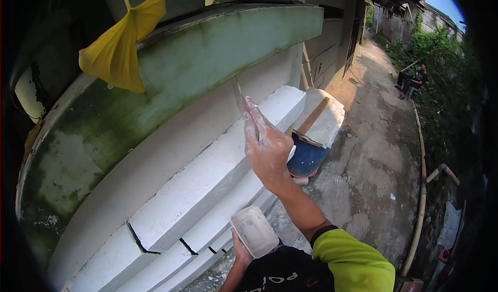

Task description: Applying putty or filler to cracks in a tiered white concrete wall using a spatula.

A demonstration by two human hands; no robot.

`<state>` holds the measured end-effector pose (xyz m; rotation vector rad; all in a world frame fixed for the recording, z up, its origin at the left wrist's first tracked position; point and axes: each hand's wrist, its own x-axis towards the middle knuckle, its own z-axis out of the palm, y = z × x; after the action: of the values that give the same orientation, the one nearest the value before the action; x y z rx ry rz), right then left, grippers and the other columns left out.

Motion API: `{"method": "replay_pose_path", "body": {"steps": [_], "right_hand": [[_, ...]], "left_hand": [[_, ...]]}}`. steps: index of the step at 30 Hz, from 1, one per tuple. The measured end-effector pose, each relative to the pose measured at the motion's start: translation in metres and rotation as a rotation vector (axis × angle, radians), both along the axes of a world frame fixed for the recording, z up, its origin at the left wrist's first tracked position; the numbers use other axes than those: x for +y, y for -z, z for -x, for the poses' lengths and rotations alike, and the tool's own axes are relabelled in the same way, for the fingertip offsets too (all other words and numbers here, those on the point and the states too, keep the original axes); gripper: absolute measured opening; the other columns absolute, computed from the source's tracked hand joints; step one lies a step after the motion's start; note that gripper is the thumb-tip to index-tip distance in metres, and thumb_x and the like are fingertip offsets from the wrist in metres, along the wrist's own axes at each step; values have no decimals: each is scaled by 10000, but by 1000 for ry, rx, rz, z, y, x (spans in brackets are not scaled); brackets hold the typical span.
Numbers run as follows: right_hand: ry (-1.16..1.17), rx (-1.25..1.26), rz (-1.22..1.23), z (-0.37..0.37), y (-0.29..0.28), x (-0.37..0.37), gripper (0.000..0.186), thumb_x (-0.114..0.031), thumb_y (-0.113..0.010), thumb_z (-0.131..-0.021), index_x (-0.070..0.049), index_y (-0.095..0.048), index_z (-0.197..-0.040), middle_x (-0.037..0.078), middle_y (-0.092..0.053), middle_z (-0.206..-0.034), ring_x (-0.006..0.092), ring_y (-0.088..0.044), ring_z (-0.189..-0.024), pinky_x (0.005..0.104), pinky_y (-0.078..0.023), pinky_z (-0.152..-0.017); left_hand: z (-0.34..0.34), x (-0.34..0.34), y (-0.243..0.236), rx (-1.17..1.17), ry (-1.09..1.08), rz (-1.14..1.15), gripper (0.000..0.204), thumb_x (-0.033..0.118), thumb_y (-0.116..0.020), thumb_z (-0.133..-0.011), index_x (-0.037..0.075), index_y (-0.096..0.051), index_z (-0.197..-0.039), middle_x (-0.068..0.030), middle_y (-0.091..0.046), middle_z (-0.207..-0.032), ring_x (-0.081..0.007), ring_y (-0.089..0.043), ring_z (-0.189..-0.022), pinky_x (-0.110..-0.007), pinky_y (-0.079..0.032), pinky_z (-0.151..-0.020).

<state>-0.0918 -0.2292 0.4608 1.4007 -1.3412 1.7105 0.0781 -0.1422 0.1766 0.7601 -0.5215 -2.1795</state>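
My right hand [265, 146], dusted with white, is closed around a putty knife [239, 94]. Its thin blade points up and away, against or very near the pale wall [207, 110] just under a green, mossy ledge [223, 45]; whether it touches cannot be told. A white bit, perhaps the handle's end, peeks out past the wrist. Lower down, my left hand [241, 248] grips the side of a shallow, rectangular, whitish tray [254, 232] with smears inside. Both hands are beside stepped white mouldings [197, 198], which have dark gaps across them.
A blue container [307, 160] with a pale sheet [332, 110] and a wooden strip [315, 115] on top stands beyond my right hand. A yellow leaf [116, 43] hangs at upper left. Along the concrete path [363, 157], a person [413, 80] sits near bamboo poles [421, 188].
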Motion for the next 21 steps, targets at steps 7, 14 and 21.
{"method": "replay_pose_path", "body": {"steps": [7,14,21], "right_hand": [[142,-179,-359,30,1,-46,128,25,-619,-812,74,-636,-929,243,-624,-750,398,-615,-639,403,-482,-570],[-377,75,-88,-92,28,2,528,54,-653,-744,133,-484,-1238,259,-654,-951,294,-687,-700,324,-560,-630],[110,-161,-44,6,-14,-9,273,46,-615,-813,96,-620,-1081,213,-677,-861,295,-679,-677,331,-524,-605]], "left_hand": [[2,5,-5,12,8,-36,705,622,-198,-957,126,-343,-1438,-110,-464,-1389,-308,-487,-1238,-473,-387,-1048],[1,8,-1,-171,-5,11,742,646,-202,-946,109,-320,-1445,-120,-444,-1406,-318,-464,-1263,-463,-378,-1060],[-3,6,-15,-35,-6,-6,740,645,-197,-946,111,-319,-1445,-124,-444,-1407,-313,-460,-1268,-461,-381,-1058]]}}
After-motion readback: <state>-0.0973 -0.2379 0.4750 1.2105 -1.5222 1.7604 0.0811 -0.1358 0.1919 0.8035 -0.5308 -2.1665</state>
